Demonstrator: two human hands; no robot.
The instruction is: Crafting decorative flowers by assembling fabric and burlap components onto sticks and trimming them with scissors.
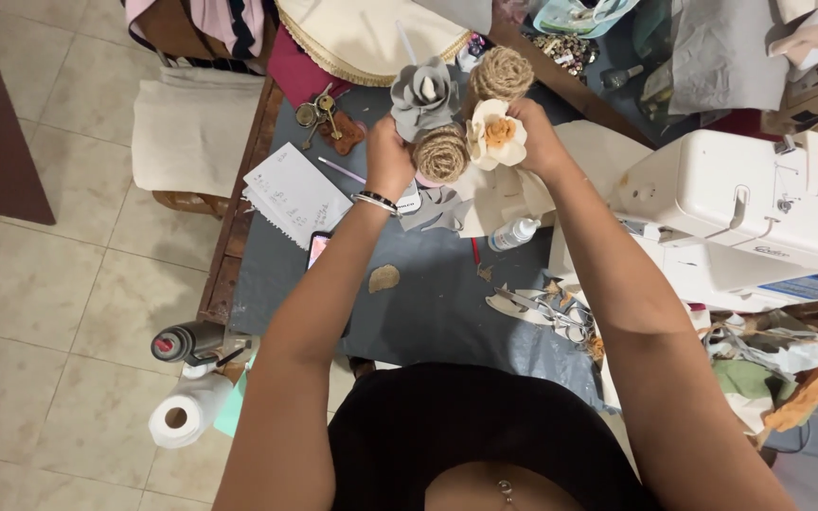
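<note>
While both hands clasp stems, bouquet shows grey felt rose, two twine coils, cream flower; left hand, right hand.

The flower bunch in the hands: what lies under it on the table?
Under the flower bunch a cream cloth and grey scraps show on the table; whatever lies directly beneath is hidden by both hands.

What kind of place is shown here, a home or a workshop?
Probably a home craft or sewing corner. A white sewing machine stands on the cluttered table, scissors lie near fabric scraps, and both hands hold handmade fabric and twine flowers.
</note>
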